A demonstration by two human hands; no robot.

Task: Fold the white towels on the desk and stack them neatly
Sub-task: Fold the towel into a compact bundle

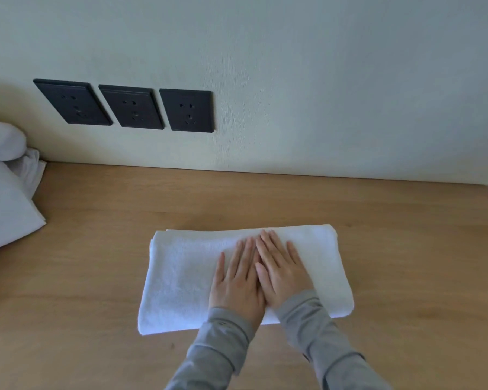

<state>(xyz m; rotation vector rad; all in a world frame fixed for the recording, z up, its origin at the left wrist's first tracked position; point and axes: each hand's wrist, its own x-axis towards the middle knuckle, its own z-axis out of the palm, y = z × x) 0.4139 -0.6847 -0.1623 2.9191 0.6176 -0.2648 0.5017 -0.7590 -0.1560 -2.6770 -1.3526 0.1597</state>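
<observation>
Pressing folded white towel (181, 277) flat, gripping nothing.
Long axis running 9-to-3; my left hand (237, 280) is lying nearer the 9 o'clock end, right hand (282, 268) alongside.

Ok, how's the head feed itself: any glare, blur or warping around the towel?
Head view: soft, even light, no glare on the desk; the folded towel is bright, its weave faint; the left hand and right hand, flat on it, look sharp; wide-angle warp slants the three wall sockets; the far right edge smears.
</observation>
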